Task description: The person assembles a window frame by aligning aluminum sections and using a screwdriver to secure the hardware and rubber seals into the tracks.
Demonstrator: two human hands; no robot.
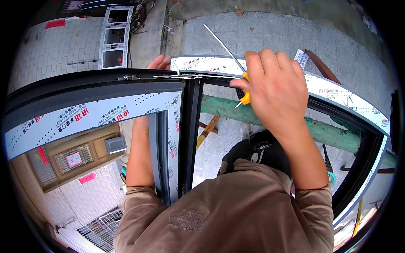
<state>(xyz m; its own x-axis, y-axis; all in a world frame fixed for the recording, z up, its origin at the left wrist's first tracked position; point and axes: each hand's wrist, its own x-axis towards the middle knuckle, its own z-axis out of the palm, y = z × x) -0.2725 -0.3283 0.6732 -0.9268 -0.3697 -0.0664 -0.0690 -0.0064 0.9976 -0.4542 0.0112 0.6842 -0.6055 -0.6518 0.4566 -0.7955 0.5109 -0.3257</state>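
Observation:
A screwdriver (pixel 224 47) with a long metal shaft and a yellow-and-black handle is in my right hand (pixel 276 84). Its shaft slants up to the left, and a small metal end shows below the handle. My right fingers are closed over the handle, just above the top rail of a dark window frame (pixel 329 86) covered with white printed film. At the left stands a hinged sash (pixel 71 120) with similar film. Behind their meeting corner, my left hand (pixel 158 63) shows only its curled fingers, apparently gripping the frame. A metal hinge strip (pixel 168 77) runs along the top edge.
A green round pole (pixel 327 135) crosses behind the frame opening. Beyond stand a brown metal bar (pixel 322 67) and a white panelled frame (pixel 114 38) on the paving. A yellow pole (pixel 206 133) slants below the green one. Tiled walls with a brown door (pixel 55 158) show through the sash.

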